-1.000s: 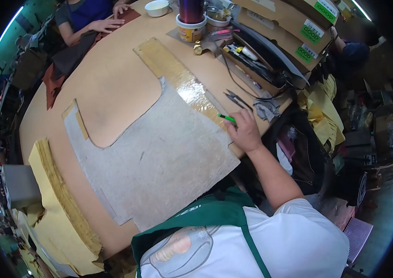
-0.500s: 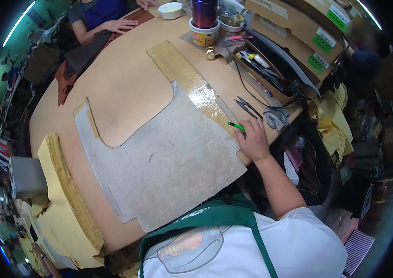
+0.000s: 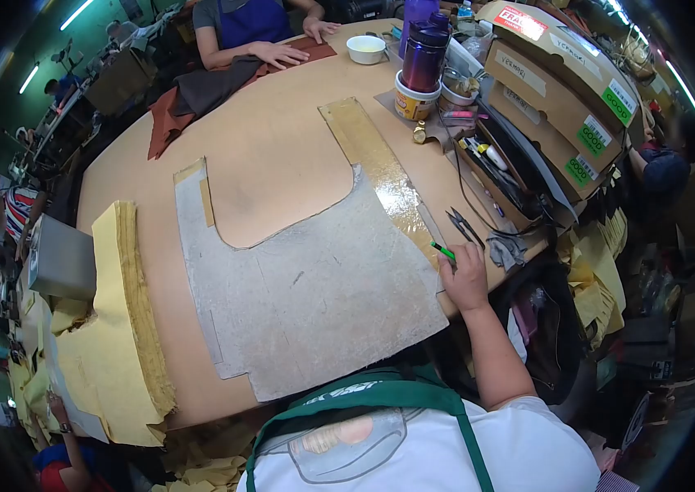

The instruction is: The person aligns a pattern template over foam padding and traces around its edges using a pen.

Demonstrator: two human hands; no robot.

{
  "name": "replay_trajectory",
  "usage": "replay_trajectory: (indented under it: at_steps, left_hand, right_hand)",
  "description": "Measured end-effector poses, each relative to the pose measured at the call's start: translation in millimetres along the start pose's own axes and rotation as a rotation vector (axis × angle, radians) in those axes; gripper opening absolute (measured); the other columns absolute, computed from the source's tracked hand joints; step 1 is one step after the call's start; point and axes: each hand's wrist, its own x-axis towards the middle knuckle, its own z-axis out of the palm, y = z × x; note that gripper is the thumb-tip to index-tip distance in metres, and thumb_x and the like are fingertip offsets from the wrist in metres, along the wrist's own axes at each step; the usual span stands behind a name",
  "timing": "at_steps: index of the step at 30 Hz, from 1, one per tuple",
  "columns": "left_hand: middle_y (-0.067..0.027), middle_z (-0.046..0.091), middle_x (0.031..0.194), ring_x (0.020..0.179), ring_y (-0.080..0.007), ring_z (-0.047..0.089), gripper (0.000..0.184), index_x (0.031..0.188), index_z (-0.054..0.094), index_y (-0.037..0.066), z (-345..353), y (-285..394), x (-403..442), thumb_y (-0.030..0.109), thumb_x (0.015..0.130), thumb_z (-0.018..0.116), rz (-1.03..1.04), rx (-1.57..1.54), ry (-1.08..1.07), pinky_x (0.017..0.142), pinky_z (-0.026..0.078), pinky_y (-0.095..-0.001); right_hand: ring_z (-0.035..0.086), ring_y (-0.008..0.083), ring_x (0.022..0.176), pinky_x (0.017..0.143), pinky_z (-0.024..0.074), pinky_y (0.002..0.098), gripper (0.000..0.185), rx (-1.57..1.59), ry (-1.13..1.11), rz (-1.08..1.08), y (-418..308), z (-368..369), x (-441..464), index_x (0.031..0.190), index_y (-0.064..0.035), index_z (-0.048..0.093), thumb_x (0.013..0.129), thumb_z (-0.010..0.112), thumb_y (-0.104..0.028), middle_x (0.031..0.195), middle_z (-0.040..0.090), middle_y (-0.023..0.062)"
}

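My right hand (image 3: 465, 277) is closed around a green pen (image 3: 443, 251) with a dark end, at the right edge of a large grey pattern piece (image 3: 314, 287). The pen points up and to the left. The pattern piece lies flat on the table, with a deep curved cut-out on its far side and brown tape on its two arms. Its long right arm (image 3: 364, 148) is glossy and yellowish. A pair of black thread snips (image 3: 466, 226) lies just beyond my right hand, near a crumpled grey cloth (image 3: 507, 251). My left hand is out of view.
A thick stack of yellow sheets (image 3: 113, 328) stands at left. Cardboard boxes (image 3: 560, 107), a tool box (image 3: 499, 180) and a purple bottle (image 3: 425, 61) in a tub stand at the far right. Across the table (image 3: 282, 156), another person's hands (image 3: 282, 54) rest on brown material.
The view has shifted, so the table things appear further right, and those at the back lower. My right hand still holds the green pen beside the pattern piece.
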Motion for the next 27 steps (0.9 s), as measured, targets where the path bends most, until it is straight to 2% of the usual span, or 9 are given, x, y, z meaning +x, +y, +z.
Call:
replay_trajectory:
  at_steps: [6, 11, 12, 13, 15, 17, 19, 22, 27]
  left_hand:
    - [-0.0193, 0.056, 0.07, 0.063, -0.0316, 0.056, 0.031, 0.077, 0.056, -0.001, 17, -13, -84, 0.025, 0.083, 0.041, 0.154, 0.049, -0.039, 0.056, 0.044, -0.0369]
    - [-0.0197, 0.056, 0.069, 0.062, -0.0321, 0.056, 0.032, 0.075, 0.056, -0.001, 103, -111, -205, 0.025, 0.084, 0.04, 0.076, 0.245, -0.873, 0.055, 0.044, -0.0372]
    - [-0.0198, 0.056, 0.069, 0.062, -0.0323, 0.056, 0.032, 0.075, 0.056, -0.001, 102, -96, -210, 0.025, 0.084, 0.04, 0.166, 0.163, -0.894, 0.055, 0.043, -0.0372]
    - [-0.0218, 0.048, 0.058, 0.053, -0.0358, 0.05, 0.038, 0.061, 0.05, -0.001, 46, 35, -176, 0.026, 0.085, 0.039, 0.22, -0.134, -0.684, 0.049, 0.039, -0.0398]
    - [-0.0166, 0.044, 0.052, 0.046, -0.0275, 0.042, 0.036, 0.06, 0.047, -0.001, 19, 92, -152, 0.024, 0.086, 0.042, 0.222, -0.392, -0.748, 0.047, 0.036, -0.0376]
    - [-0.0042, 0.039, 0.048, 0.045, -0.0126, 0.036, 0.037, 0.057, 0.044, 0.003, -2, 119, -119, 0.022, 0.088, 0.038, 0.058, -0.489, -0.742, 0.043, 0.032, -0.0293]
    - [-0.0001, 0.034, 0.046, 0.042, -0.009, 0.03, 0.038, 0.055, 0.039, 0.005, -12, 128, -90, 0.022, 0.09, 0.036, 0.028, -0.601, -0.619, 0.04, 0.027, -0.0262]
    - [0.0048, 0.026, 0.046, 0.037, -0.0051, 0.024, 0.031, 0.062, 0.036, 0.013, -15, 135, -55, 0.027, 0.09, 0.038, -0.613, -1.261, -0.498, 0.034, 0.02, -0.0187]
    - [0.0034, 0.029, 0.048, 0.038, -0.0052, 0.026, 0.025, 0.07, 0.041, 0.01, -4, 133, -49, 0.026, 0.09, 0.041, -0.571, -1.634, -0.597, 0.034, 0.02, -0.0168]
  right_hand:
    - [0.045, 0.031, 0.074, 0.068, 0.0381, 0.0389, 0.014, -0.027, -0.003, 0.013, -3, -1, 1, 0.078, -0.0028, 0.052, 0.071, 0.059, -0.014, 0.076, 0.048, 0.0125]
    - [0.046, 0.0311, 0.075, 0.068, 0.0379, 0.0391, 0.014, -0.03, -0.012, -0.006, -2, -1, 1, 0.078, -0.0028, 0.053, 0.071, 0.059, -0.013, 0.075, 0.047, 0.0124]
    - [0.046, 0.0312, 0.075, 0.068, 0.0379, 0.0391, 0.014, -0.032, -0.007, -0.011, -2, 0, 1, 0.078, -0.0028, 0.053, 0.071, 0.059, -0.013, 0.075, 0.047, 0.0124]
    - [0.046, 0.0312, 0.074, 0.068, 0.0379, 0.0392, 0.014, -0.033, -0.003, -0.018, -2, 0, 1, 0.078, -0.0028, 0.053, 0.071, 0.059, -0.013, 0.075, 0.047, 0.0124]
    - [0.046, 0.032, 0.076, 0.069, 0.0375, 0.0399, 0.013, -0.05, -0.005, -0.001, -3, 0, 2, 0.079, -0.0019, 0.052, 0.072, 0.058, -0.011, 0.076, 0.048, 0.0139]
    - [0.046, 0.0326, 0.077, 0.069, 0.0373, 0.0401, 0.012, -0.052, -0.021, -0.01, -6, 1, 1, 0.079, -0.0013, 0.052, 0.072, 0.057, -0.011, 0.077, 0.048, 0.0148]
    - [0.047, 0.0333, 0.078, 0.069, 0.037, 0.0402, 0.013, -0.058, -0.027, -0.032, -2, 4, 0, 0.081, 0.0, 0.053, 0.074, 0.056, -0.011, 0.078, 0.05, 0.0162]
    - [0.047, 0.0331, 0.077, 0.07, 0.0371, 0.0396, 0.016, -0.107, -0.072, -0.05, 5, 8, -2, 0.082, 0.0013, 0.053, 0.077, 0.056, -0.013, 0.078, 0.051, 0.0164]
    - [0.049, 0.0317, 0.075, 0.068, 0.0388, 0.0377, 0.022, -0.15, -0.05, -0.1, 6, 10, 1, 0.084, 0.0029, 0.054, 0.08, 0.056, -0.019, 0.078, 0.052, 0.016]
